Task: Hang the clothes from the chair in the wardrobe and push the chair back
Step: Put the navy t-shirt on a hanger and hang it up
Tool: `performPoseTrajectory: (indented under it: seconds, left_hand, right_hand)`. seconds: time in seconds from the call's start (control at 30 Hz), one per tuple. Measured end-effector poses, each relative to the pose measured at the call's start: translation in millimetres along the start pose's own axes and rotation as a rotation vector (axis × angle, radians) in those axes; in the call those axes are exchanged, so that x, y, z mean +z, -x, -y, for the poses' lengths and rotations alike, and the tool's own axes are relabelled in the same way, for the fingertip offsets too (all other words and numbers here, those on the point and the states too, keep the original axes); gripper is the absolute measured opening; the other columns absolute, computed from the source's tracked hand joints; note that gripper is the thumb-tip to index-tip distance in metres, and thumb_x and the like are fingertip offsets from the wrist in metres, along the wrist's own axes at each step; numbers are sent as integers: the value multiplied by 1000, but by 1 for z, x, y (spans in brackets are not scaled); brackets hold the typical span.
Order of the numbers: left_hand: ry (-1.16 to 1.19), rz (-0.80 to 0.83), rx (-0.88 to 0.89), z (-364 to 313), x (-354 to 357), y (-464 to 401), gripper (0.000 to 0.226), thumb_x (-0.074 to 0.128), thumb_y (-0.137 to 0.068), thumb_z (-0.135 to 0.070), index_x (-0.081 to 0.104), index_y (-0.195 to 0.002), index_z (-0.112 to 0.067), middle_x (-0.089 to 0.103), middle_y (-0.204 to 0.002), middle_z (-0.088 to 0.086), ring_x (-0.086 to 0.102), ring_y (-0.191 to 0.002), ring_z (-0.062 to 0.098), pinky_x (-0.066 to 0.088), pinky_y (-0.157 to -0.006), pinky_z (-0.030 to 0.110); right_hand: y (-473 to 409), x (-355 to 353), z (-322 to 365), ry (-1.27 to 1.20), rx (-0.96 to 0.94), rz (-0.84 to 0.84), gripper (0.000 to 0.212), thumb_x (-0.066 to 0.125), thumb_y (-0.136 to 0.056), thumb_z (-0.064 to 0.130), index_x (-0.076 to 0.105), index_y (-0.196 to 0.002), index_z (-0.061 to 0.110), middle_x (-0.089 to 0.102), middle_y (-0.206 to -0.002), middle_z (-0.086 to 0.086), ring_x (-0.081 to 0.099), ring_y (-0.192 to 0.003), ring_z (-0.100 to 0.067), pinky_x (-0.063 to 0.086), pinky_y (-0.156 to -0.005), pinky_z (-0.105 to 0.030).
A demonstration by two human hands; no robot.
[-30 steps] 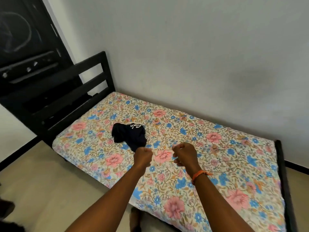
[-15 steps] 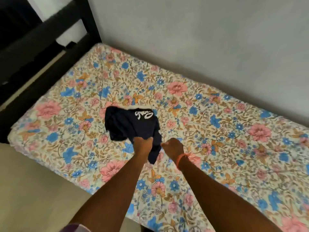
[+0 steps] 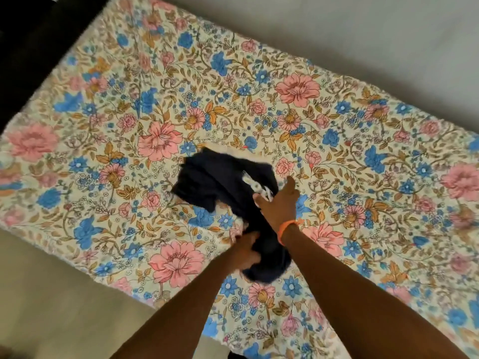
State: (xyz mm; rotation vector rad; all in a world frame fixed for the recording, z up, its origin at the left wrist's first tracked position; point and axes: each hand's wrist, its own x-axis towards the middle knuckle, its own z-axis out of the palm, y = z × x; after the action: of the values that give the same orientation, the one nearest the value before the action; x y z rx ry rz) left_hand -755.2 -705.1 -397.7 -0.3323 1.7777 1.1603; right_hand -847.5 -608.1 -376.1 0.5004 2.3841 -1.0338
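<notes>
A crumpled navy garment with white lettering lies on the floral bedsheet in the middle of the view. My left hand grips its near end, fingers curled into the cloth. My right hand, with an orange band on the wrist, lies on top of the garment near the white print; its thumb points away and its fingers curl into the fabric. The chair and the wardrobe are out of view.
The bed fills most of the view. A pale wall runs along its far side. A dark bed frame shows at the upper left. Beige floor lies at the lower left.
The view has tilted down and come closer to the bed. Both hands have gone forward from above the sheet onto the navy garment and taken hold of it.
</notes>
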Motion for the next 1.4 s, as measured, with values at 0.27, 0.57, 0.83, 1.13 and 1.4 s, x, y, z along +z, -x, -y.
performPoseTrajectory:
  seconds: [0.27, 0.57, 0.83, 1.13, 1.4]
  left_hand:
    - [-318, 27, -58, 36, 8, 36, 64, 58, -78, -3, 52, -137, -24, 56, -133, 10, 57, -117, 32, 54, -95, 41]
    - [55, -469, -17, -23, -27, 15, 29, 46, -90, 0, 67, -95, -19, 62, -89, -5, 61, -77, 15, 53, -70, 29]
    - [471, -625, -101, -96, 6, 47, 48, 74, -75, -59, 59, -78, -15, 67, -75, 5, 65, -65, 19, 59, -64, 39]
    - [475, -548, -229, -225, 101, 96, 46, 35, -104, -12, 33, -149, -4, 58, -111, 17, 45, -65, 22, 36, -58, 36]
    - [74, -394, -17, -323, 244, 109, 62, 55, -98, -20, 26, -150, -1, 46, -78, 6, 43, -58, 16, 33, -52, 30]
  right_hand:
    - [17, -25, -60, 37, 134, 261, 69, 59, -83, -1, 38, -146, 14, 61, -125, -17, 61, -110, -35, 50, -94, -38]
    - [-51, -24, -34, 294, -64, 305, 40, 58, -93, 20, 51, -130, 6, 59, -122, -19, 60, -105, -33, 46, -84, -31]
    - [89, -61, -36, 422, -483, 12, 23, 54, -83, 5, 62, -103, 12, 67, -81, -9, 62, -68, -31, 47, -56, -36]
    - [195, -188, -86, 241, -31, 18, 42, 59, -93, 36, 59, -130, 18, 60, -118, -10, 59, -106, -32, 50, -88, -42]
    - [208, -325, -207, -345, 132, 84, 22, 54, -91, 8, 69, -106, 6, 60, -83, -2, 57, -75, -19, 43, -68, -25]
